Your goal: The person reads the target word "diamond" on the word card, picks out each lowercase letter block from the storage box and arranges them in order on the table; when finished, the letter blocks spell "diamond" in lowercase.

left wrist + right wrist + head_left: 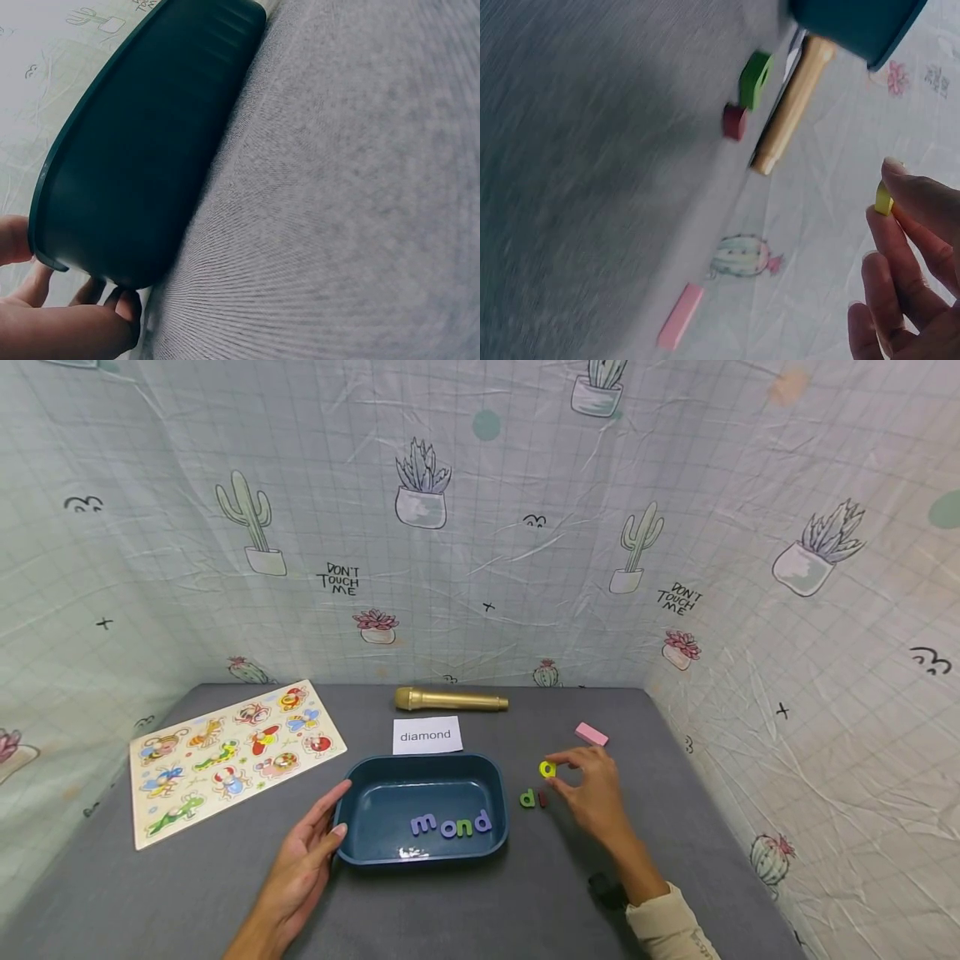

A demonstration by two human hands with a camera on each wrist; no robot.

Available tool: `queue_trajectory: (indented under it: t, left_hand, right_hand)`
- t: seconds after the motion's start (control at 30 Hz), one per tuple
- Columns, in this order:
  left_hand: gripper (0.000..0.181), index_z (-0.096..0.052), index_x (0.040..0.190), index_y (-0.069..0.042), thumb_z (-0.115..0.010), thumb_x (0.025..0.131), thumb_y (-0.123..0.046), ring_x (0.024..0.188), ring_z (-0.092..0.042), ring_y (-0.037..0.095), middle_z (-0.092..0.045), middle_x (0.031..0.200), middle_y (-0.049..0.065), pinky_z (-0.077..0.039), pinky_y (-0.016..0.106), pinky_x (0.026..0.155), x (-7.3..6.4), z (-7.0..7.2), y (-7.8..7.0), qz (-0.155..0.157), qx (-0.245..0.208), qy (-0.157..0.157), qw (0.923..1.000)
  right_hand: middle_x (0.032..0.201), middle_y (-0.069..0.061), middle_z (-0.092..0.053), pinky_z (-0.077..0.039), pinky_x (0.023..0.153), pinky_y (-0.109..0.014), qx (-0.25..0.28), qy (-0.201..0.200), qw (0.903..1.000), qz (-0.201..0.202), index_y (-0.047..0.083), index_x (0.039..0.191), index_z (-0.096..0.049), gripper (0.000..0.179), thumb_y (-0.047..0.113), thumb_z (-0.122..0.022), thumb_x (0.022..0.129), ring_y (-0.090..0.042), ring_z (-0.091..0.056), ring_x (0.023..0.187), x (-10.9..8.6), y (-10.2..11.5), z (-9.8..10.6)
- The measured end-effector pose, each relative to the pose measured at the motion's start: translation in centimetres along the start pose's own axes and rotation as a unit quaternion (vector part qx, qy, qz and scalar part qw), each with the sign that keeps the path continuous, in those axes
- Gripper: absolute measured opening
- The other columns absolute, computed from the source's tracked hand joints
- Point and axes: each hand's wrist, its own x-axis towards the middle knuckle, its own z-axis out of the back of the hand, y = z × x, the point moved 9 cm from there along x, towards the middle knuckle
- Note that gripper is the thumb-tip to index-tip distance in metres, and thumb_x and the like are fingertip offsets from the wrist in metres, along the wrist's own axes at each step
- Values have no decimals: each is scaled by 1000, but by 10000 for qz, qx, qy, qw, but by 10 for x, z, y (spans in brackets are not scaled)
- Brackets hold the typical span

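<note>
My left hand [302, 857] holds the left end of a dark blue tray [420, 763], thumb and fingers at its rim and outer wall. In the tray lie a purple letter m [423, 824], a purple o [448, 829], a green n [464, 827] and a purple d [482, 821]. Right of the tray, my right hand [596, 789] pinches a small yellow letter [883, 200] with a hole between thumb and index finger, above the table. Below it lie a green d [528, 798] and a small red letter [543, 798].
Behind the tray lies a white card [427, 736] reading "diamond", with a gold microphone [453, 700] beyond it. A pink block [592, 733] is at the right. An insect puzzle board [238, 760] lies at the left. Patterned cloth [487, 552] hangs behind the grey table [435, 910].
</note>
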Motion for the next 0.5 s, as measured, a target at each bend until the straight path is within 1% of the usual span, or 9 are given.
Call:
queue_trajectory:
  t: [0.13, 0.23, 0.5]
  left_hand:
    - [64, -30, 168, -17, -56, 110, -14, 165, -7, 22, -12, 180, 2, -32, 6, 110, 0, 0, 0, 14, 5, 5, 10000]
    - [63, -30, 168, -17, -56, 111, -14, 165, -6, 22, -11, 180, 2, -31, 7, 112, 0, 0, 0, 15, -7, 16, 10000]
    - [64, -30, 168, -17, -56, 110, -13, 165, -5, 22, -11, 180, 2, -32, 6, 111, -1, 0, -2, 0, 4, 7, 10000]
  right_hand:
    - [101, -9, -81, -44, 92, -56, -104, 58, 9999, 8, 7, 104, -83, 35, 1, -96, 72, -29, -63, 94, 0, -12, 2]
    - [101, -9, -81, -44, 93, -55, -224, 185, 9995, -88, 7, 103, -83, 34, 2, -96, 72, -30, -63, 95, 0, -21, 2]
    - [101, -8, -81, -42, 102, -58, -452, 815, 9944, -491, 9, 99, -83, 27, 5, -95, 75, -31, -62, 101, 1, -39, -7]
